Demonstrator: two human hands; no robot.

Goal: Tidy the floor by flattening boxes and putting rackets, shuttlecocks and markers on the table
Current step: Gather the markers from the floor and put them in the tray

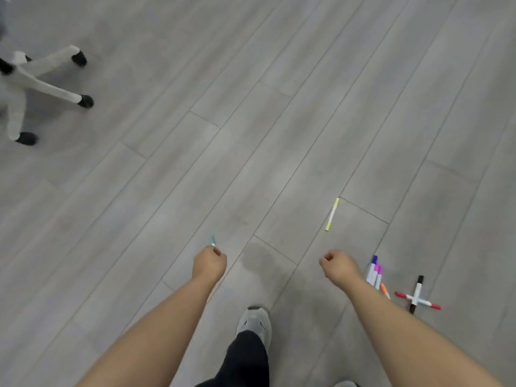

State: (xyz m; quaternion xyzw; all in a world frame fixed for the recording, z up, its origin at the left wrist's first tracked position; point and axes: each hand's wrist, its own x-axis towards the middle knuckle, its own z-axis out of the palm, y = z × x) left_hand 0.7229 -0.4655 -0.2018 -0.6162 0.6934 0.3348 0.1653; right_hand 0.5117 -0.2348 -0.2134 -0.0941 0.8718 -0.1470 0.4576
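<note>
White chair base (25,79) on grey floor (251,135), left hand (208,262) curled round teal marker (213,241), grey shoe (254,324), right hand (339,265) fisted with nothing visible in it, yellow marker (332,214) on floor, purple and pink markers (374,272) side by side, orange marker (385,290), black marker (418,289) crossed over red marker (428,303).

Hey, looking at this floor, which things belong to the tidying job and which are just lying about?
Job:
teal marker, held in the left hand
yellow marker
purple marker
magenta marker
orange marker
black marker crossed over red marker

Just lying about:
chair base
grey shoe, on the person's foot
</note>
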